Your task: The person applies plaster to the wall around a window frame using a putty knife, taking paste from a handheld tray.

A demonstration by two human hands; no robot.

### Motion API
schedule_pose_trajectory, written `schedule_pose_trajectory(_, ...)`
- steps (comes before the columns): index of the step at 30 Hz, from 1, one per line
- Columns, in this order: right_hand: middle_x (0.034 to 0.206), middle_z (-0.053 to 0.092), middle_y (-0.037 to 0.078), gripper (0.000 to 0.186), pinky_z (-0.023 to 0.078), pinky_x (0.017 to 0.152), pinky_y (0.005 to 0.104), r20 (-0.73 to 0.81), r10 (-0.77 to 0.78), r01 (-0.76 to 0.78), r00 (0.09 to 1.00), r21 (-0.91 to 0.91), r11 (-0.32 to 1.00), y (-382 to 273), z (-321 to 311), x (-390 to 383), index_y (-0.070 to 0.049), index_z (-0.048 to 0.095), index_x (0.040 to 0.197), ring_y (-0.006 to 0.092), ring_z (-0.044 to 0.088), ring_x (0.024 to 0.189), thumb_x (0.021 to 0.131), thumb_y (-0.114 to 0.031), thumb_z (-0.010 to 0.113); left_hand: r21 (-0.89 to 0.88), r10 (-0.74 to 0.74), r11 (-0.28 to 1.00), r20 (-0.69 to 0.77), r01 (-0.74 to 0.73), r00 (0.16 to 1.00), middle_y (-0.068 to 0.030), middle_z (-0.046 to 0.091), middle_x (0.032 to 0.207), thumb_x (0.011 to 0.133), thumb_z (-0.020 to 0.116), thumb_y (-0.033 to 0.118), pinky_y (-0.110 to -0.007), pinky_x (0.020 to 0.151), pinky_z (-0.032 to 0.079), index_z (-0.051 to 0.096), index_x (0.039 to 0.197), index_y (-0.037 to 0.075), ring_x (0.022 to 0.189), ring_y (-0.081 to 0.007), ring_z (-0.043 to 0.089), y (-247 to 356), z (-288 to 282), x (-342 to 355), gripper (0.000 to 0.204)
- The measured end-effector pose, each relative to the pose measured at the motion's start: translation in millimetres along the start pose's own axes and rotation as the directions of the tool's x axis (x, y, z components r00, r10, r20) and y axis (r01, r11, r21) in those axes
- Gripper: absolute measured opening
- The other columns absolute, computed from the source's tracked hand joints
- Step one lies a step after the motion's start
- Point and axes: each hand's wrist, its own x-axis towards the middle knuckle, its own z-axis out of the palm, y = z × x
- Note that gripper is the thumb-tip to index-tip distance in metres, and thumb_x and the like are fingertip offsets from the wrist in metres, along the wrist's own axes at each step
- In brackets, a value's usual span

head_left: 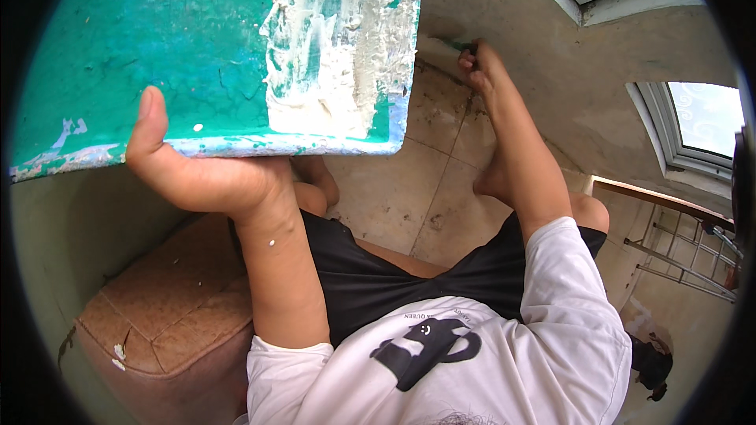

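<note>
My left hand (pixel 205 173) supports a large green board (pixel 189 47) by its near edge. The thumb stands up beside the edge, and the fingers are hidden underneath. White putty-like paste (pixel 323 94) is smeared thickly over the board's right part. My right arm reaches out to the wall (pixel 535 63) low on the far right. There my right hand (pixel 484 67) is closed around a small tool with a dark and green part (pixel 463 46), held close to the wall surface. Its exact kind is too small to make out.
A worn brown padded seat (pixel 169 299) with white specks stands at my left. Floor tiles (pixel 394 189) lie between my bare feet. To the right are a white-framed window (pixel 669 134), a metal ladder-like frame (pixel 681 248) and a dark object (pixel 650 366).
</note>
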Motion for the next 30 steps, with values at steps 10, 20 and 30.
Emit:
schedule_pose_trajectory(10,0.072,0.041,0.004,0.016,0.028,0.039,0.0243,0.180,0.019,-0.027,0.983,0.044,0.999,-71.3,2.1,-126.7,-0.005,0.038,0.090,0.0097,0.035,0.050,0.097,-0.015,0.048,0.044,0.021,0.999,-0.014,-0.021,1.000,-0.0140,0.054,0.114,0.078,0.060,0.036,-0.041,0.093,0.042,0.052,0.120,0.000,0.107,-0.0282,0.054,3.0,-1.0,-0.6,0.056)
schedule_pose_trajectory(20,0.089,0.062,0.002,0.032,0.043,0.055,0.0295,0.382,-0.173,0.418,0.908,-0.851,0.318,-66.3,-48.5,-157.3,-0.009,0.061,0.127,0.0116,0.054,0.064,0.096,-0.019,0.057,0.003,-0.006,1.000,-0.034,0.006,0.999,-0.0139,0.055,0.113,0.079,0.060,0.034,-0.040,0.092,0.043,0.053,0.118,-0.001,0.105,-0.0271,0.055,2.7,-1.7,0.7,0.053)
schedule_pose_trajectory(30,0.088,0.067,0.022,0.033,0.051,0.070,0.0442,0.819,-0.286,0.597,0.497,-0.562,-0.573,-121.7,-16.2,-127.9,0.000,0.059,0.099,0.0403,0.063,0.081,0.091,-0.029,0.071,-0.032,-0.039,0.999,-0.037,0.038,0.999,-0.0138,0.056,0.114,0.082,0.059,0.033,-0.040,0.094,0.042,0.054,0.118,-0.002,0.106,-0.0266,0.055,1.3,-2.9,1.1,0.050)
